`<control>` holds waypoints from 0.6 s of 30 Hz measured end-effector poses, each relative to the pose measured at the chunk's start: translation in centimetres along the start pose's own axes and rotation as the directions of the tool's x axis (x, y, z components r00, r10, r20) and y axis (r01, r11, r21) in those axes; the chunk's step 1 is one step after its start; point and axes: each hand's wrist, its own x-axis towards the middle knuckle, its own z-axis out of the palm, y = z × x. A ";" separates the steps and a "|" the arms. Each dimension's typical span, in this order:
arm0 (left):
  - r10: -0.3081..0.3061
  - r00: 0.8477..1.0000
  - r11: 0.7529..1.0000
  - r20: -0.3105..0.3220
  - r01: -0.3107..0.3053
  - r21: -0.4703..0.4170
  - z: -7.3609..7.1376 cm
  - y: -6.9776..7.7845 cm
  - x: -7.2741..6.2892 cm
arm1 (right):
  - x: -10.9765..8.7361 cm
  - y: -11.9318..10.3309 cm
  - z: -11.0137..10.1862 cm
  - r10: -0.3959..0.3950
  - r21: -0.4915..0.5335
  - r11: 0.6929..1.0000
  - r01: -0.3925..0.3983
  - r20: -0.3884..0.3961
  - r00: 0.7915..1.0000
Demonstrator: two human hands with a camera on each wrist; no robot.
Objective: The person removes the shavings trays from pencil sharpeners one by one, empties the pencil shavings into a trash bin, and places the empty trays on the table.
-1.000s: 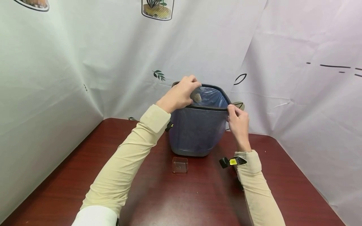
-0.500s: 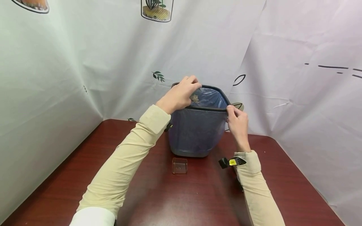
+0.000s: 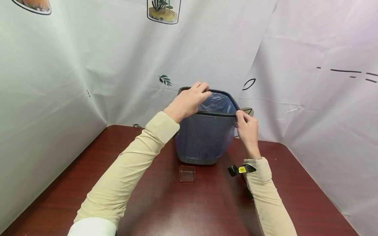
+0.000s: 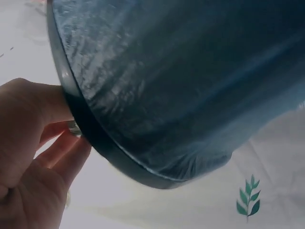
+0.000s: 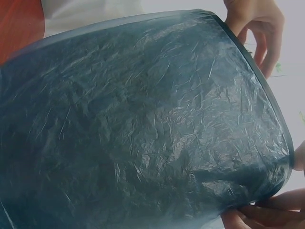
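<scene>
- No readable writing — only a yellow tag on the wrist strap (image 3: 242,169).
- Waste bin (image 3: 203,137) with blue liner (image 3: 217,102) stands at the worktop's (image 3: 192,203) far edge.
- Left hand (image 3: 187,100) curls over the far-left rim; right hand (image 3: 247,126) fingers pinch the near-right rim.
- Clear plastic box (image 3: 187,173) sits just before the bin — open worktop nearer.

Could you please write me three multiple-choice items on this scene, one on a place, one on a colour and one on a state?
1. Where does the clear box lie?
A. on the table in front of the bin
B. inside the bin
C. in the left hand

2. What colour is the bag lining the bin?
A. yellow
B. blue
C. red

3. What is the right hand doing?
A. lying flat on the table
B. holding the clear box
C. pinching the bin's rim at its right corner

Answers:
1 A: the box sits on the table, apart from the bin's near side.
2 B: the film over the rim shows blue.
3 C: its fingers curl on the rim; the left hand grips the far rim.
</scene>
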 end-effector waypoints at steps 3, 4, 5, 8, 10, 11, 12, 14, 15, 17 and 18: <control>0.038 0.999 0.996 -0.005 -0.037 0.075 0.1 0.2 0.0 | 0.0 0.0 0.0 0.000 0.020 1.000 0.000 0.002 1.000; 0.050 0.999 0.993 -0.006 -0.049 0.103 0.1 0.3 0.0 | 0.0 0.0 0.0 -0.003 0.021 1.000 0.003 0.003 1.000; 0.061 0.998 0.990 -0.010 -0.059 0.131 0.1 0.4 0.0 | 0.0 0.0 0.0 -0.006 0.023 1.000 0.006 0.004 1.000; 0.083 0.996 0.974 -0.014 -0.078 0.213 0.2 0.5 0.0 | 0.1 0.0 0.0 -0.010 0.018 1.000 0.010 0.012 1.000; 0.092 0.996 0.963 -0.015 -0.085 0.255 0.2 0.6 0.0 | 0.1 0.0 0.0 -0.011 0.010 1.000 0.011 0.017 1.000; 0.095 0.995 0.959 -0.013 -0.088 0.271 0.2 0.7 0.0 | 0.1 0.0 0.0 -0.010 0.010 1.000 0.009 0.019 1.000; 0.096 0.995 0.955 -0.009 -0.089 0.284 0.2 0.7 0.0 | 0.1 0.0 0.0 -0.008 0.013 1.000 0.008 0.020 1.000; 0.094 0.996 0.951 -0.004 -0.088 0.298 0.3 0.7 0.0 | 0.1 0.0 0.0 -0.006 0.023 1.000 0.006 0.019 1.000; 0.092 0.996 0.949 0.000 -0.088 0.303 0.3 0.8 0.0 | 0.1 0.0 0.0 -0.003 0.028 1.000 0.003 0.019 1.000; 0.089 0.996 0.949 0.003 -0.086 0.304 0.3 0.8 0.0 | 0.1 0.1 0.0 0.001 0.035 0.999 -0.002 0.019 1.000; 0.088 0.996 0.949 0.003 -0.085 0.304 0.3 0.8 0.0 | 0.1 0.1 0.0 0.002 0.038 0.999 -0.003 0.020 1.000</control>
